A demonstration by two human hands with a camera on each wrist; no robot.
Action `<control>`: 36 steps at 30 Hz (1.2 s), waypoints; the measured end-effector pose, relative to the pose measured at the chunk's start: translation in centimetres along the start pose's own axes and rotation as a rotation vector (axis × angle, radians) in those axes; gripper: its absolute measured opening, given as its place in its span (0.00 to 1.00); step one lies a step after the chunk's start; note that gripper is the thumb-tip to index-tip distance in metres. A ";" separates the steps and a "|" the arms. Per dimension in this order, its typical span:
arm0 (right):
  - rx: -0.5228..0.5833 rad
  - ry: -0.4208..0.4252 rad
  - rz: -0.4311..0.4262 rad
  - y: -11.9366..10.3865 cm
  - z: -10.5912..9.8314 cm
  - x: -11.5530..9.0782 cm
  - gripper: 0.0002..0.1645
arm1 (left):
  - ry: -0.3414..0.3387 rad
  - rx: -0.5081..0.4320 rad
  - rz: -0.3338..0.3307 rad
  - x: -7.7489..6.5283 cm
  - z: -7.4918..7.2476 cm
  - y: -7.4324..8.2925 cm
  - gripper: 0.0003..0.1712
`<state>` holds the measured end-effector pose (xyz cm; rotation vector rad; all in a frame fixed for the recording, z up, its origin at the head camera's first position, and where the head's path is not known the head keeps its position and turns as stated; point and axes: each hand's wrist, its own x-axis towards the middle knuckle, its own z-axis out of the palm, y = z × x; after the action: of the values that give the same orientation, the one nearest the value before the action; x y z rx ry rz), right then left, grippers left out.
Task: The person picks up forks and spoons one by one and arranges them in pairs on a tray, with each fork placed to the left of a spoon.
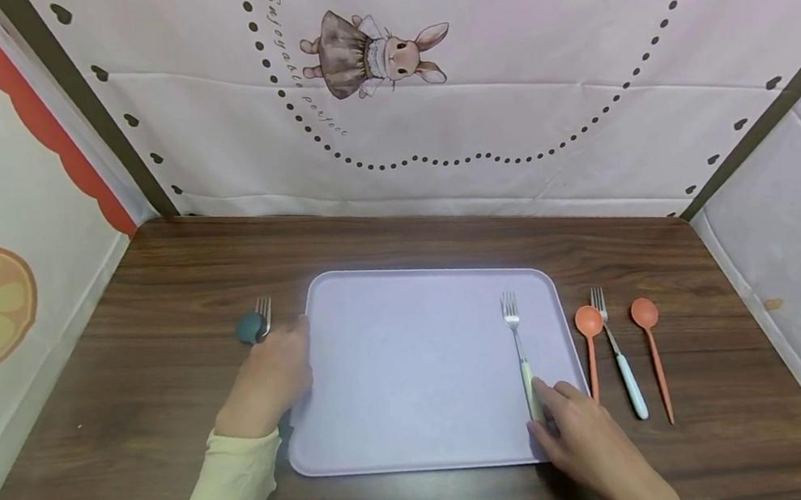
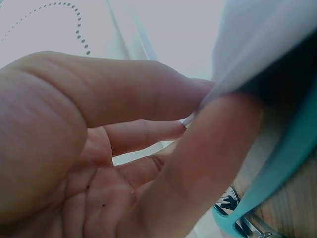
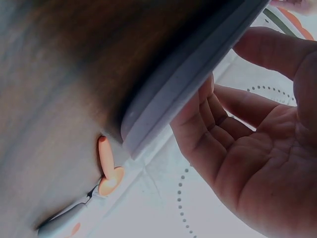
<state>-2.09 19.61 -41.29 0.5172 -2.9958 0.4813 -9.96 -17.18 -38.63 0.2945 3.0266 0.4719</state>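
A pale lavender tray (image 1: 412, 363) lies on the dark wood table. My left hand (image 1: 271, 378) pinches its left rim between thumb and finger, clearly seen in the left wrist view, where the tray edge (image 2: 223, 74) runs between the fingertips. Toward the tray's right side lies a fork (image 1: 525, 367) with a pale green handle, tines pointing away from me. My right hand (image 1: 588, 434) holds the lower handle between thumb and fingers, above the tray's near right corner. In the right wrist view the tray's side (image 3: 163, 94) hides the fork from sight.
Right of the tray lie an orange spoon (image 1: 588, 323), a fork with a light blue handle (image 1: 626, 377) and another orange spoon (image 1: 645, 314). A teal spoon (image 1: 251, 328) and a fork (image 1: 264, 307) lie beyond my left hand, partly hidden. Printed cloth walls enclose the table.
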 end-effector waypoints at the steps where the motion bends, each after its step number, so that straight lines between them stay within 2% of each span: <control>1: 0.001 -0.001 0.001 0.0 0.0 0.0 0.28 | -0.001 0.000 0.001 0.0 0.0 0.0 0.30; 9: 0.046 0.025 0.067 0.1 -0.2 0.0 0.31 | 0.007 0.005 0.009 0.0 0.1 0.0 0.30; 20: 0.050 0.175 0.057 1.3 -0.8 -0.2 0.26 | 0.011 0.003 0.003 0.0 0.2 -0.1 0.30; 25: 0.036 0.194 0.073 1.7 -1.0 -0.4 0.25 | 0.007 0.001 0.001 -0.1 0.2 -0.2 0.30; 36: 0.031 0.172 0.162 2.0 -1.4 -1.0 0.25 | -0.008 -0.003 -0.005 -0.2 0.2 -0.6 0.30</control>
<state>-1.77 22.18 -40.65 0.2221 -2.8810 0.5537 -9.81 -17.70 -39.01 0.2877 3.0177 0.4738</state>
